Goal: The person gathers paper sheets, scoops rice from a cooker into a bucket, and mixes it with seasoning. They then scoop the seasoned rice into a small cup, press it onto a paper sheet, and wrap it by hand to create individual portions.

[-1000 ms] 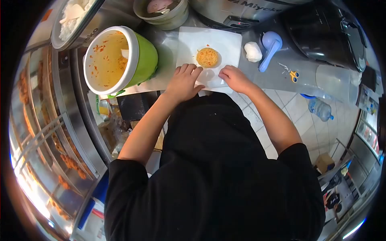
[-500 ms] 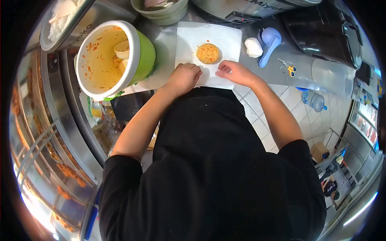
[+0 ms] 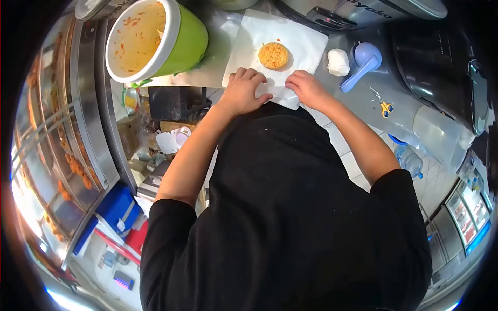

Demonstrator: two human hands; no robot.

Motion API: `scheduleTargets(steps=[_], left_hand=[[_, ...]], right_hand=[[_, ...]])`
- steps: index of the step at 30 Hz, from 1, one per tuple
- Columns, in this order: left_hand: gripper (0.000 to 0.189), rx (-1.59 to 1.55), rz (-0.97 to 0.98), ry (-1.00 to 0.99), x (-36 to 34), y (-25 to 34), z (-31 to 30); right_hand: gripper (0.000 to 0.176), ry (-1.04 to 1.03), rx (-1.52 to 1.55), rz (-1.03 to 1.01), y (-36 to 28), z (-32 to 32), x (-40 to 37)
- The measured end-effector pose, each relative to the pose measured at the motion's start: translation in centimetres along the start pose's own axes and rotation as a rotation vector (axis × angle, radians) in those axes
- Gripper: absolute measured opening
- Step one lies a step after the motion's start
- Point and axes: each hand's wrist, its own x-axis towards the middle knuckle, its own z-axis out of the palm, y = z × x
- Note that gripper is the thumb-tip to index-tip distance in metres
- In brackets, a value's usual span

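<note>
Near the rice (image 3: 273, 56), the left hand (image 3: 243, 92) touched the paper (image 3: 307, 42), thumb wide; I couldn't tell if the right hand (image 3: 310, 92) pinched it.

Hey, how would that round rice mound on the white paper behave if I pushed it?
The rice mound would probably crumble, since its surface looks grainy and an orange bit lies loose beside it. The white paper beneath looks thin, so it might wrinkle or drag along.

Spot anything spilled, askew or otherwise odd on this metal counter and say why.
A small orange-red crumb lies on the white paper sheet, just beyond the round orange rice mound. It looks stray because the rest is mostly gathered together.
</note>
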Motion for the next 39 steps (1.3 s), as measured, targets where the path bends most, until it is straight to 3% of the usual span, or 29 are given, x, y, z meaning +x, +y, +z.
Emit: scheduleTargets(steps=[9,11,15,19,22,25,27,31,33,34,37,39], left_hand=[[0.036,0.102,-0.054,-0.079,1.5,2.5,-0.4],[0.032,0.107,0.088,0.002,1.5,3.2,-0.3],[0.024,0.091,0.095,-0.007,2.2,3.7,0.3],[0.014,0.081,0.05,-0.055,2.9,3.1,0.5],[0.012,0.086,0.039,-0.059,2.9,2.7,0.1],[0.014,0.138,-0.095,-0.119,3.1,1.8,0.2],[0.014,0.075,-0.073,-0.003,2.9,1.4,0.4],[0.014,0.086,0.065,0.103,1.8,1.6,0.0],[0.021,0.354,-0.078,0.239,0.5,1.0,-0.3],[0.024,0.302,-0.273,0.206,0.0,0.2,-0.2],[0.019,0.052,-0.443,0.372,-0.5,-1.4,1.1],[0.016,-0.003,-0.442,0.402,-0.9,-0.7,1.5]], right_hand=[[0.021,0.028,-0.087,0.081,0.0,0.7,0.7],[0.021,0.019,-0.107,0.096,-0.1,0.9,0.9],[0.02,0.016,-0.145,0.102,-0.2,0.9,0.9],[0.022,0.063,-0.122,0.035,0.3,1.2,0.6],[0.025,0.05,-0.094,0.069,-0.2,0.9,0.7],[0.029,-0.013,-0.123,0.192,-3.3,0.0,0.3],[0.037,0.263,-0.248,0.077,-5.4,0.5,-0.9],[0.028,0.25,-0.222,0.091,-2.8,2.2,-1.5],[0.025,0.25,-0.162,0.047,-2.1,1.7,-1.5],[0.024,0.253,-0.097,0.008,-1.9,1.7,-1.8],[0.026,0.235,-0.097,-0.133,-1.8,1.0,-2.5],[0.028,0.239,-0.114,-0.133,-2.4,0.4,-3.0]])
